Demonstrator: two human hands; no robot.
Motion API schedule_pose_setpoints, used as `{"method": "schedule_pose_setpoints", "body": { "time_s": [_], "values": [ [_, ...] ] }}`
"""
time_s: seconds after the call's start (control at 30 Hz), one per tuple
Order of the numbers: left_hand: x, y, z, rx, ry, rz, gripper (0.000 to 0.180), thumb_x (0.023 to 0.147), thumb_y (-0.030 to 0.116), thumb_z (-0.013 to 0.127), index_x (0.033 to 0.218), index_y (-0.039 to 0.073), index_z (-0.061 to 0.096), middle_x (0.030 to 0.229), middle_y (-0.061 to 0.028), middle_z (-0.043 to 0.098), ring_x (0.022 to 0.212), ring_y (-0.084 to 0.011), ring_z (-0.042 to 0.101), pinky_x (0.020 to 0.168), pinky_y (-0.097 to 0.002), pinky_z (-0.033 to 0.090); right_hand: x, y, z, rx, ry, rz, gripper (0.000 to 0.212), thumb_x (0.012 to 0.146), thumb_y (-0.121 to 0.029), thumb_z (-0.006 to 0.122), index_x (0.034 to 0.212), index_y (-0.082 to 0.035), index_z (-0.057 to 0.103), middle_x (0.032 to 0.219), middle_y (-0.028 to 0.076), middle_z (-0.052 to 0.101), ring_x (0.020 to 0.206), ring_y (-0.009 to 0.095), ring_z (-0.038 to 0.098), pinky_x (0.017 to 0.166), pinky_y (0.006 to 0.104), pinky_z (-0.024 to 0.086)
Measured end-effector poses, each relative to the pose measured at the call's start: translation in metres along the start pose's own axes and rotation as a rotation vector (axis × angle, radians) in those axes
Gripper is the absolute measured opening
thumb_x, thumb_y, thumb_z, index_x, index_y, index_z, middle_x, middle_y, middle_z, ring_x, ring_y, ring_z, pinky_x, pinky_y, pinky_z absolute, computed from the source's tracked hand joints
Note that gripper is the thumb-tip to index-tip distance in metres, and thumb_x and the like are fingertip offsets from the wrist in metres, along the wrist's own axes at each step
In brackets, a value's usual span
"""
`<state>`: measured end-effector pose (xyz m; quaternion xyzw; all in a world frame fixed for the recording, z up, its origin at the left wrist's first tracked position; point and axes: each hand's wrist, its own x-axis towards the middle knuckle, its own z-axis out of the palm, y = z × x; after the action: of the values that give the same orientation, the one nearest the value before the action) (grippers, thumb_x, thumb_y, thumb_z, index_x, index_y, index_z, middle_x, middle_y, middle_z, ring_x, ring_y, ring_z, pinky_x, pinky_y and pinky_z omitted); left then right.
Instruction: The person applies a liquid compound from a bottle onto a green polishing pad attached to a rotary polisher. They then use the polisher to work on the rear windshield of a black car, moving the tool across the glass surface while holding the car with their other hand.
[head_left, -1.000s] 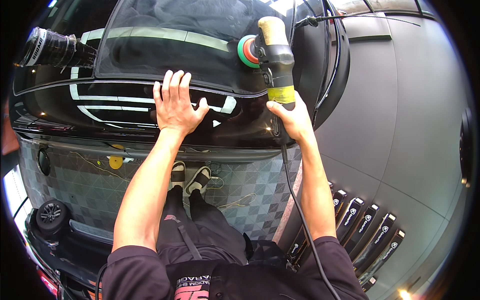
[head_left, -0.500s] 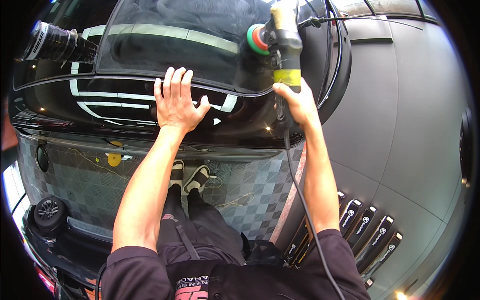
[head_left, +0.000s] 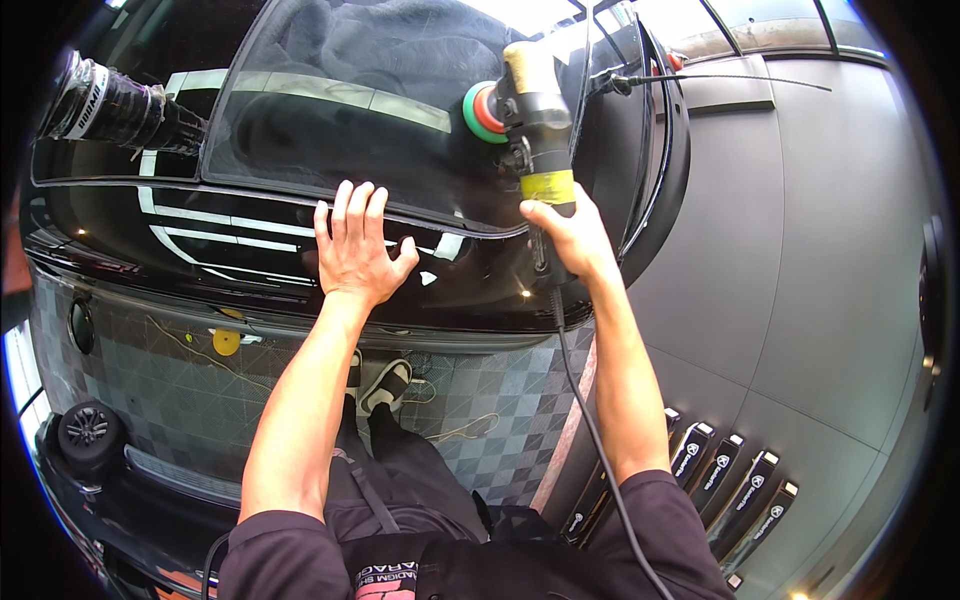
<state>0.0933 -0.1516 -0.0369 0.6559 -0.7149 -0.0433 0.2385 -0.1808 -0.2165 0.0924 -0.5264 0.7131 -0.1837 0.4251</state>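
My right hand (head_left: pixel 574 232) grips the rear of a corded polisher (head_left: pixel 545 130) with a yellow band round its black body. The green and red pad (head_left: pixel 483 112) faces left, and its edge meets or hovers by the dark, hazy window glass (head_left: pixel 330 140); I cannot tell whether it touches. My left hand (head_left: pixel 358 250) rests with fingers spread on the glossy black car panel (head_left: pixel 240 210) just below the window. From the polisher a black cord (head_left: pixel 590 400) runs down past my right forearm.
A plastic-wrapped cylindrical item (head_left: pixel 110 110) sticks out at the upper left. A yellow disc (head_left: pixel 226 342) and loose cord lie on the checkered floor (head_left: pixel 470 380). Several long black boxes (head_left: pixel 745 500) stand by the grey wall (head_left: pixel 720 300); another dark car with a wheel (head_left: pixel 92 428) is lower left.
The polisher and my right hand have shifted left and slightly down in the picture. My left hand stays spread on the panel, while the whole view has tilted a little.
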Motion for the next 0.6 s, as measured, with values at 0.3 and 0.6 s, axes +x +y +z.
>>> {"method": "schedule_pose_setpoints", "body": {
  "time_s": [0.3,0.6],
  "values": [
    [-0.001,0.000,-0.001,-0.015,-0.028,-0.011,0.082,0.077,0.042,0.076,0.147,0.011,0.047,0.153,-0.0097,0.044,0.152,-0.0318,0.033,0.125,-0.0573,0.021,0.080,-0.030,-0.023,0.074,-0.032,-0.022,0.051,0.088,-0.033,0.083,0.123,-0.003,0.060,0.092,0.006,0.066,0.068,0.014,0.067,0.059,0.0299,0.056],
    [-0.004,-0.002,0.003,0.003,-0.045,-0.008,0.085,0.076,0.044,0.076,0.148,0.011,0.045,0.153,-0.0106,0.043,0.153,-0.0328,0.032,0.125,-0.0586,0.020,0.134,-0.063,-0.036,0.113,-0.071,0.027,0.047,0.090,-0.036,0.081,0.117,-0.004,0.061,0.081,0.006,0.065,0.061,0.015,0.067,0.055,0.0292,0.056]
  ]
}}
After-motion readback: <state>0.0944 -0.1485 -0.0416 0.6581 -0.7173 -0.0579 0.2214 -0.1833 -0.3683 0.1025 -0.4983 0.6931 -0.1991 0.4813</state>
